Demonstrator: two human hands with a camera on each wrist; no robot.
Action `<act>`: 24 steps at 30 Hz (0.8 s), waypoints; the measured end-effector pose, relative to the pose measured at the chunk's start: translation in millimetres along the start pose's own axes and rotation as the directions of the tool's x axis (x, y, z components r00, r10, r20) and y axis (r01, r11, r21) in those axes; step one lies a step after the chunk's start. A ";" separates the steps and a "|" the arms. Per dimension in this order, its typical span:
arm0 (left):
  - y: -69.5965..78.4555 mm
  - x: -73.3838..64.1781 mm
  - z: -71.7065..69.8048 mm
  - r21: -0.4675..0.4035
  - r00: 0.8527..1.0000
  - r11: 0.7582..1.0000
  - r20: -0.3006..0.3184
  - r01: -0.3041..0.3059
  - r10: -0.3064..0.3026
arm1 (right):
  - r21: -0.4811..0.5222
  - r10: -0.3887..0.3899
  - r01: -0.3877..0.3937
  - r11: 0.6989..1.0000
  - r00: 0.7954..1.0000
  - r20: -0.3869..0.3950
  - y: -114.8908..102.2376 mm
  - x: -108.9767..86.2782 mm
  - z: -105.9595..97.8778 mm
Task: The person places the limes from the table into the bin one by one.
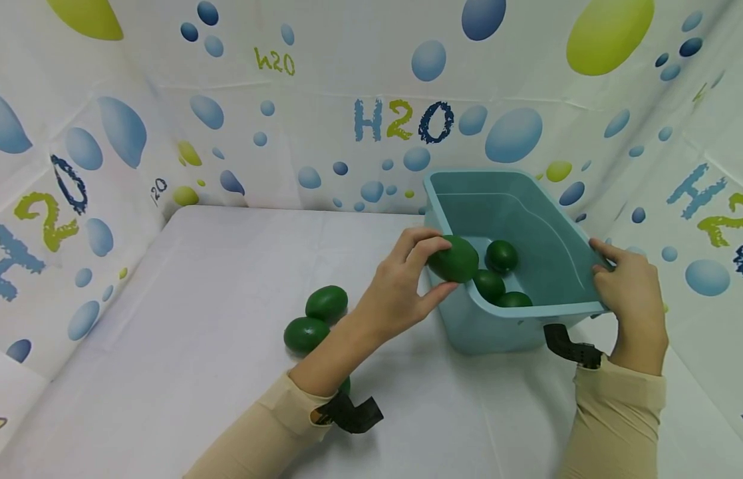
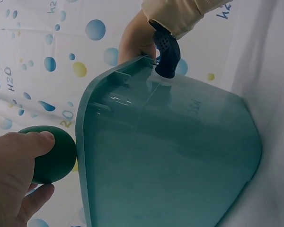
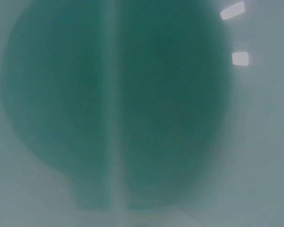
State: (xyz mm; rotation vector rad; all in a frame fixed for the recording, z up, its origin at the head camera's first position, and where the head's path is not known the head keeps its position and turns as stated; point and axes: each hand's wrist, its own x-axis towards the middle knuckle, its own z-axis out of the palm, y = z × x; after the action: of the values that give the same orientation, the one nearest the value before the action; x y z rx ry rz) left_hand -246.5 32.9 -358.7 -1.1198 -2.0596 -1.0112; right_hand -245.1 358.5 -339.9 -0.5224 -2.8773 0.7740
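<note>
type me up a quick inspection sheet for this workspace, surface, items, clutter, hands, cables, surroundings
Surface: white tabletop, smooth-looking.
Items: blue-green tub with three green fruits visible inside; two loose fruits on the tabletop, plus another fruit mostly hidden by the left arm.
Clutter: nothing seen.
Left hand: holds a fruit at the tub's left rim.
Right hand: grips the tub's right rim; the right wrist view is too blurred to add detail.
Cables: nothing seen.
Surroundings: white sheeting printed with blue and green drops and "H2O".
</note>
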 end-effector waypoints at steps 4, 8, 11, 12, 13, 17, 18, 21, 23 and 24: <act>-1.2 -0.1 0.2 -0.002 1.000 1.000 0.001 -0.027 0.027 | 0.000 -0.003 0.003 1.000 1.000 -0.006 -0.5 0.3 0.6; -2.1 0.7 -1.0 -0.013 0.998 0.998 0.014 -0.063 0.063 | -0.001 -0.001 0.001 1.000 1.000 -0.007 -0.2 0.3 0.7; -1.9 1.1 -2.3 -0.026 0.997 0.997 0.024 -0.079 0.080 | -0.003 0.010 -0.010 1.000 1.000 0.001 -0.6 0.0 0.3; -1.6 1.3 -2.5 -0.029 0.996 0.996 0.027 -0.081 0.082 | -0.003 0.014 -0.014 1.000 1.000 0.004 -0.9 -0.2 0.2; -1.3 1.5 -2.8 -0.031 0.996 0.996 0.029 -0.083 0.084 | -0.006 0.017 -0.017 1.000 1.000 0.005 -1.2 -0.4 0.1; 0.4 1.2 -2.7 -0.025 0.996 0.996 0.029 -0.084 0.084 | -0.003 0.029 -0.029 1.000 0.999 0.014 -1.9 -1.0 0.1; 0.6 0.9 -2.4 -0.022 0.996 0.996 0.026 -0.085 0.086 | -0.002 0.031 -0.031 1.000 0.999 0.015 -2.1 -1.0 0.1; 0.9 -0.1 -0.8 -0.012 0.995 0.995 0.008 -0.095 0.095 | -0.001 0.032 -0.032 0.999 0.999 0.014 -2.4 -1.0 0.3; 1.2 -0.4 0.5 -0.007 0.994 0.994 -0.007 -0.105 0.105 | 0.000 0.029 -0.029 1.000 1.000 0.010 -2.0 -0.8 0.5; 1.4 -0.6 1.1 -0.004 0.994 0.994 -0.014 -0.111 0.111 | -0.005 0.023 -0.023 1.000 1.000 0.005 -1.8 -0.7 0.5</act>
State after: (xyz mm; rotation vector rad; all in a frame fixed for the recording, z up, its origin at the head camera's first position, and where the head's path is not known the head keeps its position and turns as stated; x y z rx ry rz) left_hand -245.1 34.0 -359.2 -1.2120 -1.9622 -0.9677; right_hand -245.1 356.5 -339.4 -0.5557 -2.8832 0.7731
